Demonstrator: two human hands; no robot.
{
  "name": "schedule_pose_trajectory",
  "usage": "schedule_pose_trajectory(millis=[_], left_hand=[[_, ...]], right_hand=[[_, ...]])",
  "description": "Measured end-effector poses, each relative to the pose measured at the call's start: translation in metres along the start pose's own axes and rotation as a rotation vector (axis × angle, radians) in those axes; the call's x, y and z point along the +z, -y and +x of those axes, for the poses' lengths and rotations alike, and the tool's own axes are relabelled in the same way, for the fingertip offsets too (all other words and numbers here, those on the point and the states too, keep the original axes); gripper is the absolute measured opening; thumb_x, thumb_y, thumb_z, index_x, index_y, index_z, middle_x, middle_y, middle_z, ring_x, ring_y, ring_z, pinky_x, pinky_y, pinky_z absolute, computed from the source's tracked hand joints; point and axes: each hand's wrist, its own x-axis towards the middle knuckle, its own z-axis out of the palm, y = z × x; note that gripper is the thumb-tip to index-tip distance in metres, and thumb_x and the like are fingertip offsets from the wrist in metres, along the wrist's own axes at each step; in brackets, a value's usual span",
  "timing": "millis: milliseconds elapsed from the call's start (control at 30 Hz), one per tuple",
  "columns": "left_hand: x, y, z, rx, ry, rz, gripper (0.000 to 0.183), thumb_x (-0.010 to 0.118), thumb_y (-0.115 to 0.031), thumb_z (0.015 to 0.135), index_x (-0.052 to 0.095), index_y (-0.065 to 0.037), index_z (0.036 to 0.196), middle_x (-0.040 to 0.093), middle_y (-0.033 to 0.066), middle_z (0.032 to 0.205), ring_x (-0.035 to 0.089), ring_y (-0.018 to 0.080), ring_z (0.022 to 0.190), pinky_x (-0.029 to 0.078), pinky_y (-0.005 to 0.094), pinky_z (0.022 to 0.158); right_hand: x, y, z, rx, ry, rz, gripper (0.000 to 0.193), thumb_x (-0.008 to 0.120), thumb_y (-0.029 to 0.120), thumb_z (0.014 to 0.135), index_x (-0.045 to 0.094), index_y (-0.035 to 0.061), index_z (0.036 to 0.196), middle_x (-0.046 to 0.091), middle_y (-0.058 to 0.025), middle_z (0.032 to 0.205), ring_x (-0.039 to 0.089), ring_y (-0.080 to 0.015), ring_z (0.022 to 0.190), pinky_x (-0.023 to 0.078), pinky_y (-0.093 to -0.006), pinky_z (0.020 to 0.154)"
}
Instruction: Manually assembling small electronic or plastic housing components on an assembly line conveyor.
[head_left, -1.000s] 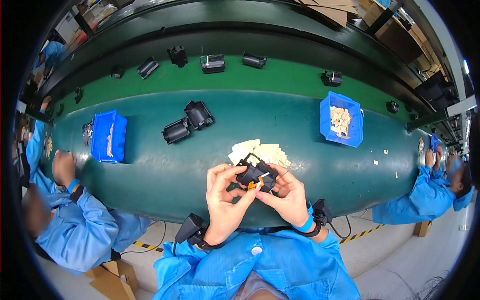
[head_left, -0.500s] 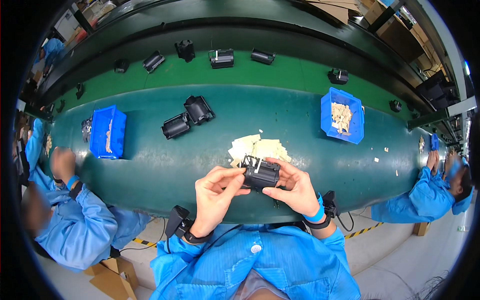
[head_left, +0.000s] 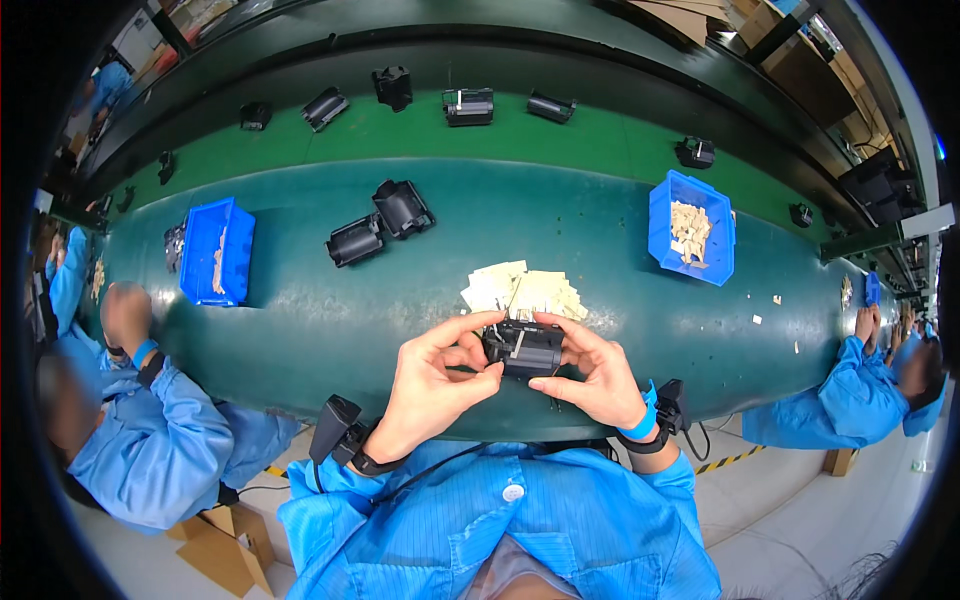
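Note:
Between my two hands is a black plastic housing [head_left: 528, 350] with a thin white strip on its upper side. My left hand [head_left: 440, 368] grips its left end, with thumb and index finger against it. The right end is held by my right hand [head_left: 595, 375], thumb low and fingers along the far side. Just beyond the housing lies a pile of pale yellow paper pieces [head_left: 525, 288] on the green table [head_left: 430, 300]. Two more black housings [head_left: 404, 208] rest touching each other farther off to the left.
A blue bin [head_left: 235, 245] stands at left, another blue bin [head_left: 655, 215] with beige pieces at right. Several black housings [head_left: 468, 106] line the green belt [head_left: 610, 145] at the back. Co-workers in blue sit at left [head_left: 170, 440] and right [head_left: 840, 395].
My left index finger has moved to the housing's far edge and the thumb lower on its left end. The housings on the belt have shifted right in view.

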Motion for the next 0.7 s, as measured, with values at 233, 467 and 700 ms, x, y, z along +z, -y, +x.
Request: schedule_pose_trajectory(millis=[233,467,700], left_hand=[[-0.004,0.0,-0.002,0.014,0.018,0.029,0.043,0.067,0.008,0.073,0.062,-0.004,0.114,0.053,-0.0025,0.072,0.058,0.0047,0.071,0.053,0.0201,0.065],[-0.003,0.008,-0.003,0.019,0.003,-0.074,0.036,0.061,0.013,0.078,0.059,0.003,0.112,0.052,-0.0007,0.073,0.06,0.0087,0.073,0.055,0.0261,0.075],[0.004,0.025,-0.005,0.065,-0.071,-0.107,0.032,0.059,0.01,0.082,0.059,0.001,0.112,0.052,-0.002,0.076,0.058,0.0066,0.073,0.053,0.022,0.071]], right_hand=[[0.002,0.003,0.0,-0.023,-0.001,-0.136,0.066,0.076,0.006,0.072,0.049,0.0068,0.132,0.065,-0.01,0.11,0.067,-0.0153,0.086,0.049,-0.0299,0.083],[0.004,0.004,-0.001,-0.115,-0.039,-0.295,0.066,0.077,0.005,0.07,0.05,0.0063,0.13,0.064,-0.0132,0.11,0.068,-0.0165,0.083,0.051,-0.0299,0.08],[0.01,0.006,-0.003,-0.122,-0.089,-0.413,0.062,0.079,0.006,0.069,0.054,0.0015,0.126,0.065,-0.0137,0.11,0.066,-0.0181,0.093,0.052,-0.0305,0.082]])
